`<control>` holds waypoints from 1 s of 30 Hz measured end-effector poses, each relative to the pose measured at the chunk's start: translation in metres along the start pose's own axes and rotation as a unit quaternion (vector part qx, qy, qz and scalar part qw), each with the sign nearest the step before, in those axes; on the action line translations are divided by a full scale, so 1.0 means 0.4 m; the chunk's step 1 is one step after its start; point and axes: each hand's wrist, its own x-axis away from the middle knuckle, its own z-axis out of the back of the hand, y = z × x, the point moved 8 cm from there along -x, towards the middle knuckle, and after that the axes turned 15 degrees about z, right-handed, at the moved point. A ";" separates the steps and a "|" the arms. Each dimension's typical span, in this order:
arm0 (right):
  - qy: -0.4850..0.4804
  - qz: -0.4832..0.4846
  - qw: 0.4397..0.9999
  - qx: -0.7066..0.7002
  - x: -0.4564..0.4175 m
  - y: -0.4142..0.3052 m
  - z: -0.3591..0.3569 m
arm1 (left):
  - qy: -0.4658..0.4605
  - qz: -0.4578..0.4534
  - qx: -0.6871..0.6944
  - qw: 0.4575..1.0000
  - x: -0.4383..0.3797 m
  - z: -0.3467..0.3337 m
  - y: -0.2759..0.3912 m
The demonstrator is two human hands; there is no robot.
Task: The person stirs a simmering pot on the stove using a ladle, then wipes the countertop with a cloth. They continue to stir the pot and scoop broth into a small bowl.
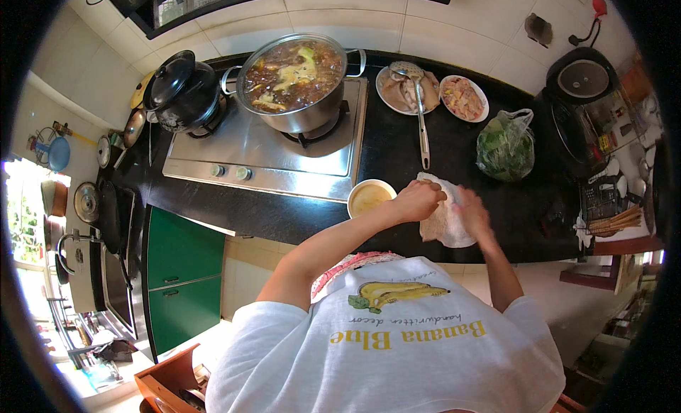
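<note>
A light-coloured cloth [444,226] lies on the black counter in front of me. My left hand [420,200] is over its left part with the fingers curled; whether it grips the cloth is unclear. My right hand [471,213], blurred, rests on or just above the cloth's right side. Close to my left wrist stands a small white bowl [371,197] of pale brown liquid. Beyond the cloth, a metal slotted ladle [422,115] lies across a plate of meat [393,91], its handle pointing towards me. An oval dish of cut meat [464,97] is beside that plate.
A large steel pot [308,112] of dark broth stands on the gas hob [255,160], left of a black lidded pot [181,96]'s right side. A plastic bag of green leaves [505,147] sits at right, near an open rice cooker [566,120]. Chopsticks [614,220] lie far right.
</note>
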 end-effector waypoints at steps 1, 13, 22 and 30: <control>0.021 0.018 0.997 0.071 -0.016 -0.012 -0.036 | 0.006 0.003 0.031 1.000 0.014 0.031 0.005; 0.090 0.035 0.995 0.037 -0.060 0.031 -0.039 | 0.232 0.219 0.180 0.930 0.313 0.202 -0.183; 0.141 0.007 0.985 0.096 -0.041 0.040 0.009 | 0.256 0.365 0.310 0.840 0.524 0.155 -0.349; 0.164 0.002 0.979 0.119 0.012 -0.011 -0.027 | 0.222 0.370 0.293 0.853 0.626 0.175 -0.382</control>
